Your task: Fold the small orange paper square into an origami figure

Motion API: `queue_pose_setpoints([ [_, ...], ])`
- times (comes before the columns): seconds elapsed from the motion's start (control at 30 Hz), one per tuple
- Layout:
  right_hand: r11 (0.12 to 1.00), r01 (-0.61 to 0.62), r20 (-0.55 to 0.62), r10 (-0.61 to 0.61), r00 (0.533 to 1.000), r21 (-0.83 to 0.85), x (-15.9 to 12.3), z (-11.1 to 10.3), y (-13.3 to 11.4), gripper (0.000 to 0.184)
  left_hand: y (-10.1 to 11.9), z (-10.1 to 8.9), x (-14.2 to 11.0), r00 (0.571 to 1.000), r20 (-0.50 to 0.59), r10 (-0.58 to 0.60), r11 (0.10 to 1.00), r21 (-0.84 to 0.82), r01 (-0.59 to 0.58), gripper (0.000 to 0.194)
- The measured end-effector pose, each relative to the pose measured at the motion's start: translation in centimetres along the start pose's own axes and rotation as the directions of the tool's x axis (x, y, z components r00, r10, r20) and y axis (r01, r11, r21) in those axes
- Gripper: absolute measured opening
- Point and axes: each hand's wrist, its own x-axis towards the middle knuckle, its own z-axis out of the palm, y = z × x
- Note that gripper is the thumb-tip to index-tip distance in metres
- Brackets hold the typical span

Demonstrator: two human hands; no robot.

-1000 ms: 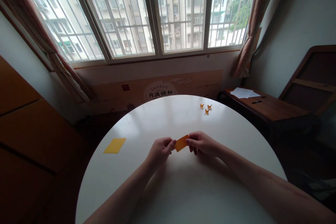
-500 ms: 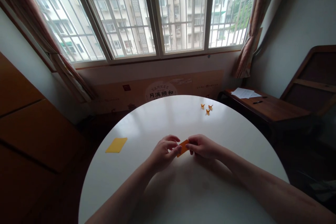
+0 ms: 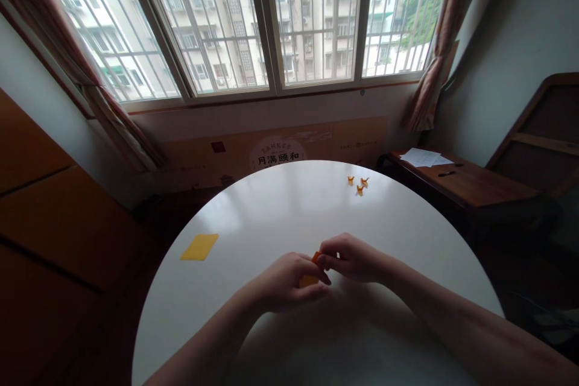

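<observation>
My left hand (image 3: 289, 280) and my right hand (image 3: 350, 257) meet over the middle of the round white table (image 3: 253, 217). Between their fingertips is a small orange paper (image 3: 310, 279), mostly hidden by my fingers; both hands pinch it. Only a sliver of it shows under my left thumb and near my right fingertips. A yellow paper sheet (image 3: 199, 246) lies flat at the table's left side. Three small orange folded paper figures (image 3: 357, 183) stand near the far right edge.
A dark wooden side table (image 3: 470, 184) with white sheets (image 3: 423, 157) and a pen stands at the right. A cardboard panel (image 3: 275, 148) leans under the barred window. Wooden furniture fills the left side.
The orange paper was held spread out between both hands; now my hands have closed together over it and dropped lower toward the table, hiding most of it.
</observation>
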Motion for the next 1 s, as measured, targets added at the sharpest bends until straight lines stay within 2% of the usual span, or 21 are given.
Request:
queue_pose_setpoints([
  [0.2,0.999,0.030,-0.008,-0.029,1.000,0.032,0.0,-0.2,-0.1,0.028,0.0,-0.1,0.1,0.998,0.062,0.005,1.000,-0.023,-0.004,0.026],
  [0.33,0.996,0.038,-0.051,-0.034,0.998,0.076,0.1,-0.5,0.1,0.035,0.0,-0.3,0.0,0.999,0.051,-0.005,0.998,-0.059,0.008,0.027],
  [0.7,0.989,-0.072,-0.144,0.091,0.985,0.129,0.2,-0.8,0.9,0.036,-0.7,-0.6,-0.1,0.999,0.044,-0.024,0.998,-0.054,0.026,0.026],
  [0.83,0.975,-0.133,-0.255,0.176,0.951,0.176,0.4,-1.2,1.7,0.038,-0.9,-0.7,-0.2,0.996,0.079,-0.046,0.997,-0.065,0.052,0.028],
  [0.9,0.974,-0.143,-0.301,0.192,0.934,0.178,0.4,-1.6,1.8,0.039,-1.0,-0.7,-0.2,0.997,0.061,-0.050,0.996,-0.069,0.054,0.028],
  [1.0,0.976,-0.140,-0.296,0.184,0.937,0.164,0.3,-2.0,1.7,0.038,-1.0,-0.8,-0.1,0.999,0.007,-0.033,0.996,-0.084,0.033,0.026],
])
